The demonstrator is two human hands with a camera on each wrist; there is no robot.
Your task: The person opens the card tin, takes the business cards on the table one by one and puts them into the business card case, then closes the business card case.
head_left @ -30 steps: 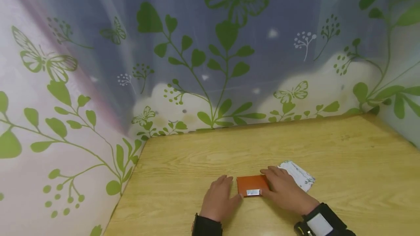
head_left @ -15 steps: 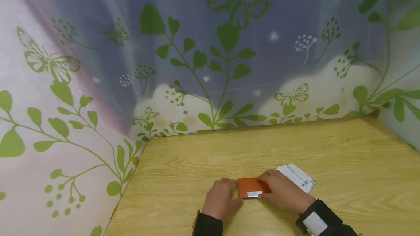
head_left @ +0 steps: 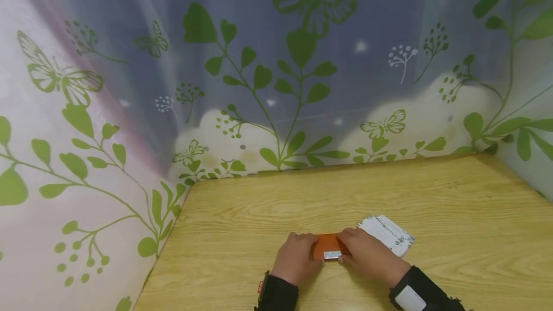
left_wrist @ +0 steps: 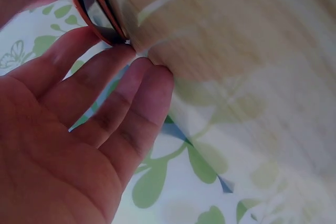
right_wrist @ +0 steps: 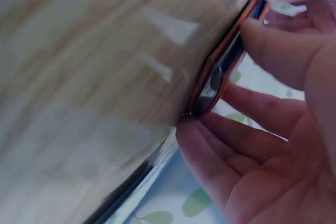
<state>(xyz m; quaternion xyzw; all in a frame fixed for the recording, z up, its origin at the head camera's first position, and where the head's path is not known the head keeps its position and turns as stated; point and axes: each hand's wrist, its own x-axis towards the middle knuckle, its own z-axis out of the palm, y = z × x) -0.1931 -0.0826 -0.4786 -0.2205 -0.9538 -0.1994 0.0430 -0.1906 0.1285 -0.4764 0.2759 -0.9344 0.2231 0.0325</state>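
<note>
- The case [head_left: 327, 243] sits at lower centre of the head view, over the desk [head_left: 242, 224]; whether it touches the wood cannot be told.
- Fingers hide both its ends.
- The cards [head_left: 390, 236], right of it, are partly covered by the right hand [head_left: 373, 258]; their print is unreadable.
- The bottom of the frame cuts off the black cuffs [head_left: 281, 296].
- The wrist views alone show the case's dark side between orange edges, at upper left in the left wrist view; the right wrist view is blurred.
- The left hand [head_left: 295, 259] bends around the left end, thumb near, fingers far.
- The right hand's grip mirrors it, pinching the right end.
</note>
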